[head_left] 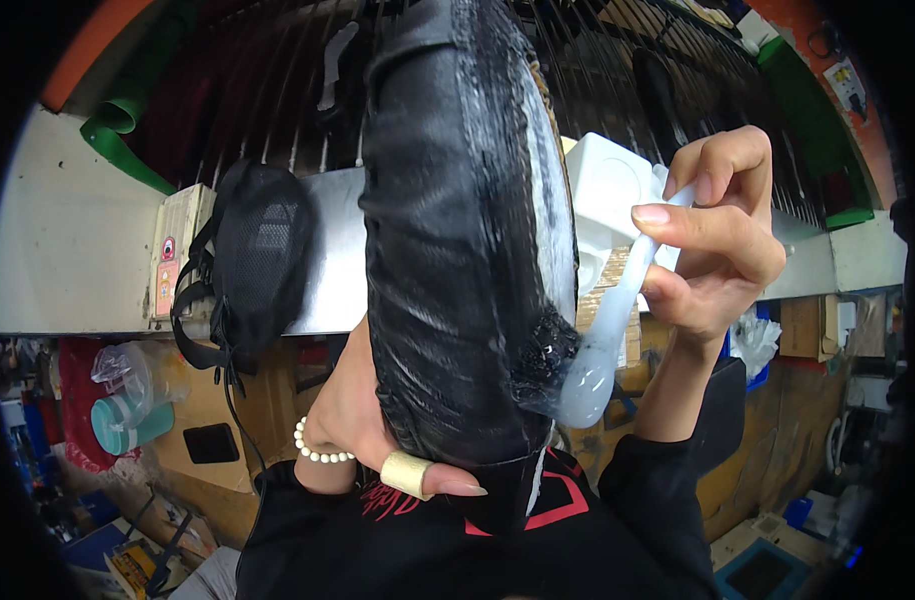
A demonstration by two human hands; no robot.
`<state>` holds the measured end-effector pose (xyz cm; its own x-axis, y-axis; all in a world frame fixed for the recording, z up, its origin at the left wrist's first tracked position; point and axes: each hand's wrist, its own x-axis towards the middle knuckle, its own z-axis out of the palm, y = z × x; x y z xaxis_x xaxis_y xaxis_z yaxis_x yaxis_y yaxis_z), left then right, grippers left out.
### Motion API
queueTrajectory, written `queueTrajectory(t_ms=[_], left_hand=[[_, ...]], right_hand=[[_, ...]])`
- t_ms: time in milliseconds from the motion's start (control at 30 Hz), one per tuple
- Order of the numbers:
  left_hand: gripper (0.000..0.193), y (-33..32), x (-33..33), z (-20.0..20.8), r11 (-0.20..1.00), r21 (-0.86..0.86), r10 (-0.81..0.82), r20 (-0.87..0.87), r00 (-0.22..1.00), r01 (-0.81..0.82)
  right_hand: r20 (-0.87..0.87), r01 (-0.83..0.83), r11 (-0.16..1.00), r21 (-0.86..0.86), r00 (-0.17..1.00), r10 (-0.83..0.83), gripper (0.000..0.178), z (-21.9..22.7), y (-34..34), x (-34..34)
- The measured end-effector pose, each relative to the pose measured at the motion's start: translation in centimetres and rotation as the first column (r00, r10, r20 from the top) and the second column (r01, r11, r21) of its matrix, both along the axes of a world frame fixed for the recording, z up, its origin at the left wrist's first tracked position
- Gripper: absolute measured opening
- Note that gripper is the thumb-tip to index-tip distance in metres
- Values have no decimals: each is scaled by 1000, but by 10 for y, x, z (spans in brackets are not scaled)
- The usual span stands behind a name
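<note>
A black wrinkled leather shoe or boot [442, 230] fills the middle of the view, standing lengthwise in front of my chest. A whitish coating runs down its right-hand edge. My left hand [352, 410] grips its lower end from the left; the thumb, with a yellowish band round it, lies across the front, while the other fingers are hidden behind. In my right hand [722, 230] a brush with a milky white handle [622, 300] is pinched between thumb and fingers. Its dark bristles [545, 355] touch the lower right edge of the leather.
Behind the leather piece stands a white plastic container [607, 180]. A black mesh bag [262, 230] lies at left beside a metal plate [335, 220]. Metal rods [297, 100] form a rack beyond. Lower left are a phone [211, 443] and a teal jar [132, 420].
</note>
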<state>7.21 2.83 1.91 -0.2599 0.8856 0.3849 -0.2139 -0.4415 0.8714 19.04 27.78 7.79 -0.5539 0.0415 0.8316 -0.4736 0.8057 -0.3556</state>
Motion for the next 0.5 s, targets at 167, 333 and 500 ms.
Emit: queueTrajectory(t_ms=[167,333,500], left_hand=[[95,-6,8,-1,999,-17,-26,179,984,29],[97,-24,19,-4,997,-70,40,394,918,-14],[85,-46,30,-1,892,-409,340,332,880,-190]], right_hand=[[23,-46,997,67,999,44,41,-1,14,3],[-68,-195,979,57,978,198,43,-14,27,-3],[29,-106,987,120,994,103,42,-6,24,15]])
